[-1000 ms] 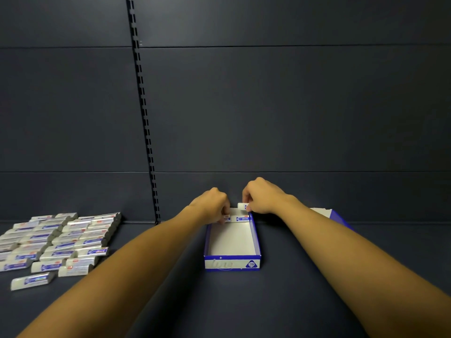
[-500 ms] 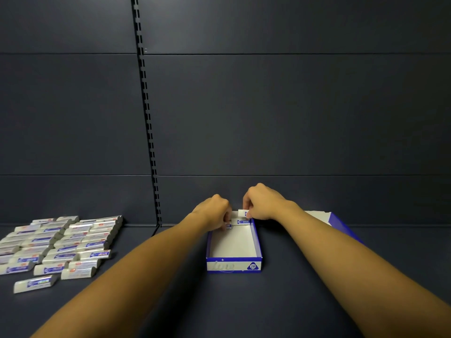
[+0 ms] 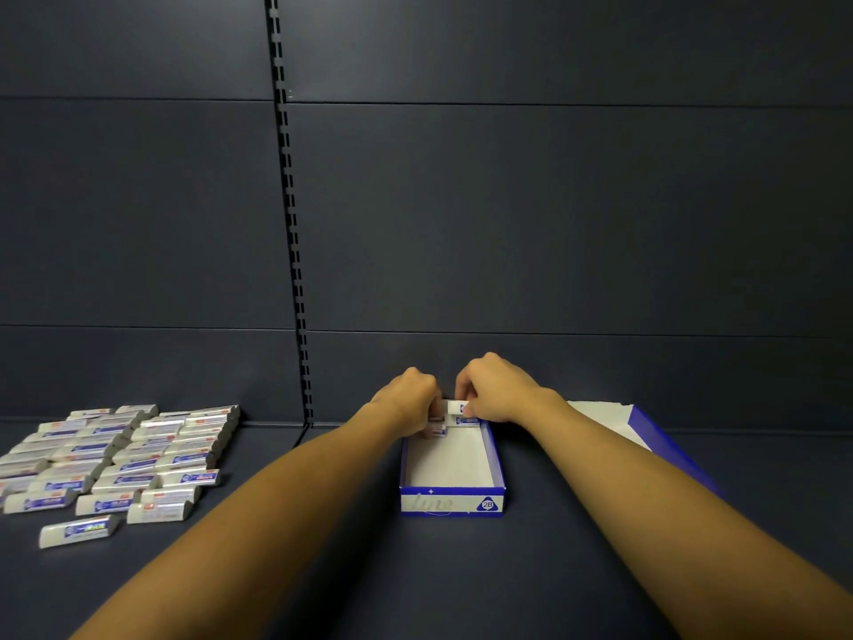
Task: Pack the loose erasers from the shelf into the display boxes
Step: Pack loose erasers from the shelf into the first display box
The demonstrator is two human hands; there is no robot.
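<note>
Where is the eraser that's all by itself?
In the head view, the lone eraser lies low on the left of the shelf, just in front of the big group of loose erasers.

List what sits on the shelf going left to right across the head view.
Pile of loose erasers → slotted shelf upright → left hand → eraser pinched by the right hand → right hand → second box, partly hidden behind the right forearm. The open display box lies below both hands.

A single head-worn wide-angle view looks forward and down along both forearms onto the dark shelf (image 3: 461, 584), close to the display box (image 3: 451, 501), facing the back panel (image 3: 554, 224).
</note>
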